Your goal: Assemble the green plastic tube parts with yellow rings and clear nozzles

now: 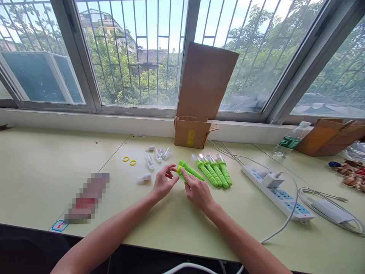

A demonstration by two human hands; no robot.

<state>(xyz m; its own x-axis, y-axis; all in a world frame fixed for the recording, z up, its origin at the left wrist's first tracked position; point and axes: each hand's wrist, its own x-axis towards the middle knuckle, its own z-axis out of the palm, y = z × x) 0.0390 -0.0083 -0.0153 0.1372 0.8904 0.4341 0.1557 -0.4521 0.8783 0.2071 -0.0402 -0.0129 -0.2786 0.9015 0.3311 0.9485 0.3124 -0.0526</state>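
Note:
My right hand (197,191) rests on the table with its fingers closed around a green flashlight body (190,171) that has no clear head. My left hand (164,181) is beside it, fingers curled, fingertips pinching at the open end of that body. Another green body lies just behind it. To the right, several finished green flashlights (214,170) with clear heads lie side by side. Several clear plastic heads (155,157) and two yellow rings (129,160) lie to the left.
A small open cardboard box (190,131) stands by the window sill. A white power strip (279,192) with a plugged charger and cables lies at the right. A water bottle (291,142) and another carton (330,137) lie far right.

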